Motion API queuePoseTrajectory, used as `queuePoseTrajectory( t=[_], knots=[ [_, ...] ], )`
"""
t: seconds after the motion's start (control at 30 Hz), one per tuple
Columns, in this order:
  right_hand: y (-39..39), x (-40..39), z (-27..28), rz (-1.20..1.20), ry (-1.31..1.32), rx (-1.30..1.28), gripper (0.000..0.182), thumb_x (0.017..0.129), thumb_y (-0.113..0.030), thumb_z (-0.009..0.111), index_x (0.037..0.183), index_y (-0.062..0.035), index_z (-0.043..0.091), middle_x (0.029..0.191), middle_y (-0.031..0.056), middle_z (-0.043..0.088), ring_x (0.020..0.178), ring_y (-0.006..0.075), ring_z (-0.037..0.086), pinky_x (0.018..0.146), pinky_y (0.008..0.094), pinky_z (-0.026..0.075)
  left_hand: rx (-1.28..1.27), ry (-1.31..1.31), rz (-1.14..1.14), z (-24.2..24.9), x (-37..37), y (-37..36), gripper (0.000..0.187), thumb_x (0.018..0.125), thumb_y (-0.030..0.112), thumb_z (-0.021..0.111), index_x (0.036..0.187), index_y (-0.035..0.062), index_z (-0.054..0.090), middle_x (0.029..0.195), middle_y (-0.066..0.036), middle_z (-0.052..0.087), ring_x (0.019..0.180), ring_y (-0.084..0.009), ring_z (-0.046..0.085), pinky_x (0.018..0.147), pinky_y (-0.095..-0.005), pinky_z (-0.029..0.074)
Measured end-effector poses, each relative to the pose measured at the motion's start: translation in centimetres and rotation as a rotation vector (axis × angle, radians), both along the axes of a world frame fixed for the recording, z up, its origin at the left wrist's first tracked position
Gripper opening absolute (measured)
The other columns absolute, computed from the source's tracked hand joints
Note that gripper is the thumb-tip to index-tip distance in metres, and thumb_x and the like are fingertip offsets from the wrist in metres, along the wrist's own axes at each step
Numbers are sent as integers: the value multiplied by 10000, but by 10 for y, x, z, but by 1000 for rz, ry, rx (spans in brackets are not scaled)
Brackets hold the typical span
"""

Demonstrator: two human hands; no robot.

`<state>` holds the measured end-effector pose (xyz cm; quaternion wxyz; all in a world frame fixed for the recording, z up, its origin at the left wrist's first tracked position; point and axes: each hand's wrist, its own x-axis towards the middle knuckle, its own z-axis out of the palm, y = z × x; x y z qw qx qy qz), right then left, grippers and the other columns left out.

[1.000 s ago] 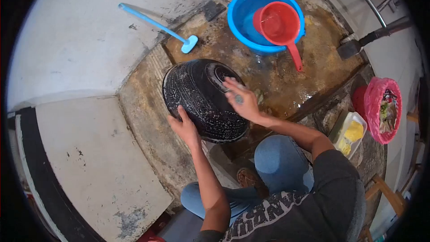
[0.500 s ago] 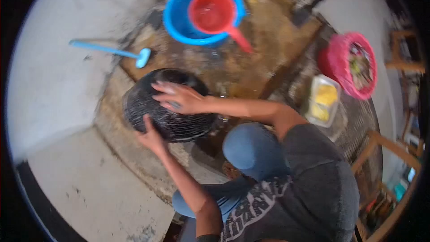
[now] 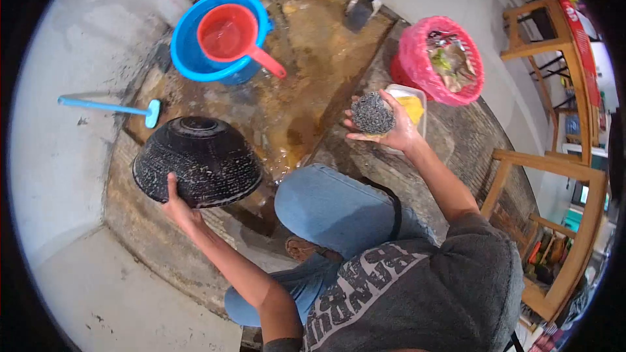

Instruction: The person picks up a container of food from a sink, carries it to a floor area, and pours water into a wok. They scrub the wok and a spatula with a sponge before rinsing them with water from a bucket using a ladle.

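Note:
My left hand (image 3: pixel 181 212) is closed on the rim of a black basin (image 3: pixel 195 163), its thumb on the outer side. The basin is turned bottom up and tilted, with pale streaks and spots over its ribbed outside. Out to the right, my right hand (image 3: pixel 399 132) is turned palm up, its fingers curled around a grey metal scourer (image 3: pixel 373 113). Just behind that hand stands a white tray (image 3: pixel 422 99) with a yellow thing (image 3: pixel 411 108) in it, partly hidden by the hand.
A blue basin (image 3: pixel 184 58) with a red dipper (image 3: pixel 225 31) in it stands on the wet floor. A pink-lined bin (image 3: pixel 407 52) with scraps is at the right. A light-blue brush (image 3: pixel 152 113) leans by the left wall. Wooden frames (image 3: pixel 574 221) stand far right.
My right hand has left the basin's surface and moved right to beside the tray, now showing the scourer. My left hand still holds the basin. The view has shifted.

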<state>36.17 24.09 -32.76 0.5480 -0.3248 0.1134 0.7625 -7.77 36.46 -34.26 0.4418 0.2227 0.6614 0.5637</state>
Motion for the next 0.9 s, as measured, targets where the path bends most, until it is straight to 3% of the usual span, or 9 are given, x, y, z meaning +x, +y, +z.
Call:
queuePoseTrajectory(
  t=[0.13,0.23,0.3,0.47,0.57,0.6,0.67,0.77,0.9],
  knots=[
    [-30,31,27,7,-430,24,484,882,-401,493,1184,-23,500,1185,201,542,1095,371,531,924,500,427,-13,30,-26,14,13,9,420,754,103,724,1090,-92,565,1017,-161,625,836,-253,629,748,-373,544],
    [-58,58,2,245,-1714,13,384,808,-238,588,1117,-25,506,1122,158,543,1054,334,519,894,427,413,-35,384,-148,31,31,17,440,754,163,741,1057,-105,570,1003,-166,638,856,-229,619,806,-334,489],
    [-65,68,-20,412,-2197,336,409,735,-184,632,1091,-32,498,1056,154,528,1031,349,487,915,417,371,-106,820,-129,-6,21,30,486,689,284,792,914,-90,580,851,-171,640,732,-232,577,716,-360,471],
    [-36,38,26,483,-2572,351,297,743,-157,645,1012,-43,589,1011,159,542,973,357,517,901,417,382,-15,1005,-383,20,81,13,311,716,203,703,872,-42,591,667,-225,595,643,-380,610,614,-437,472],
    [28,8,54,-43,-2045,279,213,816,-174,620,979,-38,627,958,161,585,869,316,570,846,394,424,-10,1184,-468,10,106,-5,208,737,176,650,842,8,588,689,-219,611,665,-399,617,620,-476,490],
    [56,2,49,23,-2100,343,220,843,-194,606,993,-35,629,936,159,605,836,295,587,817,382,440,-105,1159,-552,-2,111,-9,333,726,196,665,996,10,608,731,-231,619,717,-407,615,656,-484,488],
    [113,-8,16,226,-2167,484,310,868,-280,598,1054,-33,627,932,154,646,864,261,611,810,359,452,-80,1086,-611,-18,118,-19,241,728,148,641,932,25,600,768,-220,625,731,-407,609,653,-489,484],
    [193,-41,-47,625,-1875,404,593,844,-555,516,1098,-30,620,1092,191,619,1059,298,567,903,388,407,27,1074,-605,-45,128,-32,165,702,87,632,825,21,545,765,-211,607,714,-406,601,636,-500,475],
    [258,-61,-147,716,-1467,198,756,788,-693,479,1086,-15,630,1054,174,643,972,289,605,910,414,399,-39,1052,-698,-62,143,-45,197,655,7,616,823,14,512,817,-191,604,749,-378,607,626,-474,491]
  ],
)
